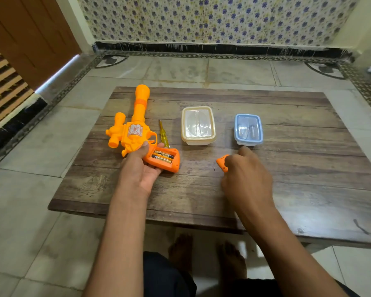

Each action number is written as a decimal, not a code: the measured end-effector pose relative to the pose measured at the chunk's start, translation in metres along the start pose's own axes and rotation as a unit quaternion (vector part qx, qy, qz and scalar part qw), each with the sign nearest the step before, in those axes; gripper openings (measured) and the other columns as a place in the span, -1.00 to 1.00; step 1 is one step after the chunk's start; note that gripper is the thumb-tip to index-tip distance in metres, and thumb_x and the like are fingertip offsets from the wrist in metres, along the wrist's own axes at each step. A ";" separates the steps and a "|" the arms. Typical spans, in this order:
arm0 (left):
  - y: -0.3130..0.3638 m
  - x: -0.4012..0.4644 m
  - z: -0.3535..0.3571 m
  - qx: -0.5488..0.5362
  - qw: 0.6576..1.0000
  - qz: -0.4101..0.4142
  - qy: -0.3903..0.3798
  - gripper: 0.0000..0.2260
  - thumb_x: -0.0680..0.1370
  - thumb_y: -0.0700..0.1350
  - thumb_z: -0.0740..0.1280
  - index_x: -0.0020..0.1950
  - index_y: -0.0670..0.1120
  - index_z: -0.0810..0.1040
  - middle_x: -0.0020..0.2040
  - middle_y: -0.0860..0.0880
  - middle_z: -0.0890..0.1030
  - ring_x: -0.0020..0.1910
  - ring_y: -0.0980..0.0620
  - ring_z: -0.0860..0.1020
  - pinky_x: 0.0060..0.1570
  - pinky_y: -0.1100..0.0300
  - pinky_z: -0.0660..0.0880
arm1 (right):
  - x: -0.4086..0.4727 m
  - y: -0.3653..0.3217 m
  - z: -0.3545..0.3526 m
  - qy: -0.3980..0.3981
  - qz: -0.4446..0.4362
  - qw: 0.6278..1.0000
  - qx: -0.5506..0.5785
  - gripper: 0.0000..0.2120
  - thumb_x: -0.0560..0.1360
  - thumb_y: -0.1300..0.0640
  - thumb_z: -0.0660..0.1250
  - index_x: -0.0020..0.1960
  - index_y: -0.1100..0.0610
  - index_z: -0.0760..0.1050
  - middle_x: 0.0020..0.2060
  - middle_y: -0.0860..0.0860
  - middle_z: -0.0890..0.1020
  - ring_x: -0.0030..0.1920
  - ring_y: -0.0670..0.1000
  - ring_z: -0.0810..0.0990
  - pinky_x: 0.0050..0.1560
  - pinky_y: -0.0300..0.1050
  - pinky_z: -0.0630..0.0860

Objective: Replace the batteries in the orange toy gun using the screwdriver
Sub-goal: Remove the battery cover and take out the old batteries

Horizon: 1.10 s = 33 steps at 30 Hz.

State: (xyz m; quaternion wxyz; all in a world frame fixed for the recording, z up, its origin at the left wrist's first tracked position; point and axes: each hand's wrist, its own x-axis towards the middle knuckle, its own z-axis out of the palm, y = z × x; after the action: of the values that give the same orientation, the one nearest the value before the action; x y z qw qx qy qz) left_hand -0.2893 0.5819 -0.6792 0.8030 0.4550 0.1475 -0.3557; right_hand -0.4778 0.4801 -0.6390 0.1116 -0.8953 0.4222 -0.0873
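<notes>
Left hand (140,166) grips orange toy gun (135,129) at handle; batteries (162,157) exposed beside fingers. Right hand (246,174) curls round orange cover (221,162). Screwdriver (163,132) just beyond left grip.

A low wooden table (287,189) with dark, worn planks stands on a pale tiled floor (30,189). On its left part lies the orange toy gun (135,127), barrel pointing away, its grip open and showing two batteries (162,157). Just right of it lies a yellow-handled screwdriver (163,133). Near the middle sits a cream lidded container (198,126), and well to its right a blue lidded container (248,129).
</notes>
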 end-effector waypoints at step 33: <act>0.021 0.014 -0.033 -0.027 0.998 0.052 0.032 -0.67 0.68 -0.15 0.26 0.40 -0.28 0.48 0.14 -0.31 0.65 0.03 -0.22 0.68 -0.03 -0.10 0.62 | 0.062 -0.115 0.055 0.064 -0.131 0.982 0.123 -0.92 0.47 0.21 0.37 -0.15 0.24 0.58 -0.21 0.19 0.60 -0.19 0.20 0.56 -0.26 -0.02 0.46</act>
State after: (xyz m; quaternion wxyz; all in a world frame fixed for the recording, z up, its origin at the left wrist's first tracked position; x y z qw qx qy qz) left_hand -0.2616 0.6105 -0.6919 0.8272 0.4513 0.1587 -0.2948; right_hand -0.3400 0.5100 -0.6560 0.1813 -0.9147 0.2939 -0.2099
